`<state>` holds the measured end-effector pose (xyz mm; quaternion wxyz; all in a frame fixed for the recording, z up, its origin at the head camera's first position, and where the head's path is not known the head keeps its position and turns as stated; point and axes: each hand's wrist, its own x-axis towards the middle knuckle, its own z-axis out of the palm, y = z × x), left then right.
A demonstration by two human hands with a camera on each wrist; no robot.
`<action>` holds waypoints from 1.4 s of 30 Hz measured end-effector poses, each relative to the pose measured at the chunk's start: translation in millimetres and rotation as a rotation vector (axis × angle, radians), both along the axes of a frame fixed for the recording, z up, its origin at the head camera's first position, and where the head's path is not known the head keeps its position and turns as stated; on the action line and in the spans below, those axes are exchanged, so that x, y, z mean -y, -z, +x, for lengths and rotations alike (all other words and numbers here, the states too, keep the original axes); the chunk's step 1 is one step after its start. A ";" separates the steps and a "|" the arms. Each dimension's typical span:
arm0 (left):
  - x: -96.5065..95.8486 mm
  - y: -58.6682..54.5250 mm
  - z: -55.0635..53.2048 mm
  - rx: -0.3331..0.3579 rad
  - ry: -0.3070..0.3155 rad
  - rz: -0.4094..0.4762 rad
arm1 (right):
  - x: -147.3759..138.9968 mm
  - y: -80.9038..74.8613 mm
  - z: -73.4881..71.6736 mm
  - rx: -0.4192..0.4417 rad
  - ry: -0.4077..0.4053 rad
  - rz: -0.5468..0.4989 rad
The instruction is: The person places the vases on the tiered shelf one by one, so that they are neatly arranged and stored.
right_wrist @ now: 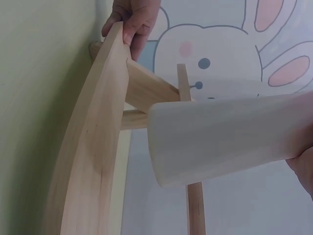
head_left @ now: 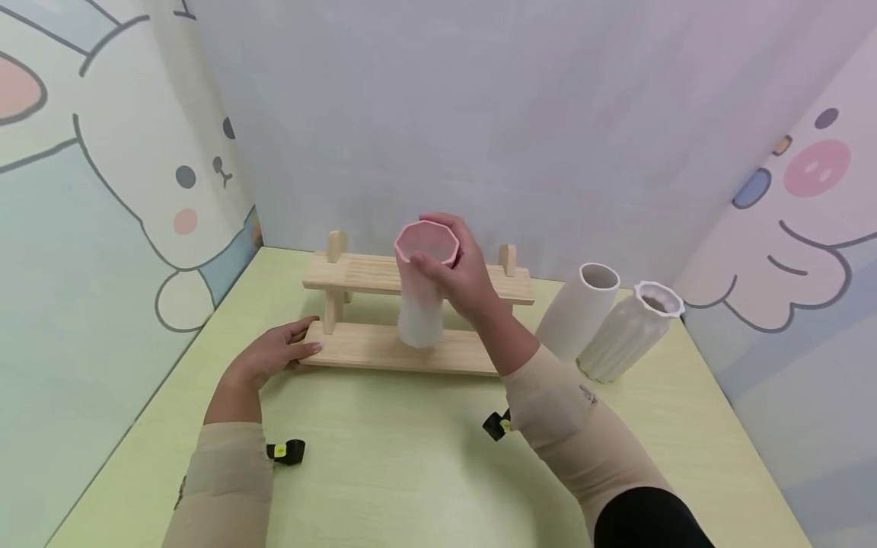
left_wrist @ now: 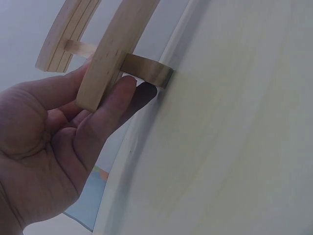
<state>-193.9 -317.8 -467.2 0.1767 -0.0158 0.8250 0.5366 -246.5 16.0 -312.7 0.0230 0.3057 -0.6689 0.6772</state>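
Note:
My right hand (head_left: 462,266) grips a vase (head_left: 421,304) near its top, the thumb over the near side. Pink at its octagonal rim, the vase fades to white at the base. It is held upright in front of the two-tier wooden shelf (head_left: 384,346); in the right wrist view the vase's base (right_wrist: 161,144) hangs a little way off the lower board (right_wrist: 93,161). At the shelf's left end, my left hand (head_left: 274,352) pinches the end of the lower board (left_wrist: 105,68), thumb on one face and fingers on the other.
To the right of the shelf stand a smooth white vase (head_left: 578,312) and a ribbed white vase (head_left: 630,331) with a wavy rim. All rest on a pale yellow-green table (head_left: 384,464). A grey curtain (head_left: 479,129) hangs behind, with cartoon-printed panels on both sides.

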 end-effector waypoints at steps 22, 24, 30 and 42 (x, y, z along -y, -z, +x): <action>-0.1 -0.8 -0.1 0.012 -0.013 0.010 | 48.3 4.1 -9.7 0.014 -0.033 0.028; 0.6 -1.3 0.0 0.010 -0.008 0.003 | 52.3 6.5 -10.9 0.010 -0.038 0.031; 1.1 -2.9 0.6 0.009 0.000 -0.006 | 63.4 15.3 -15.7 0.009 -0.050 0.023; 0.7 -3.6 2.2 0.002 0.001 -0.005 | 84.7 24.7 -14.5 0.036 -0.085 0.018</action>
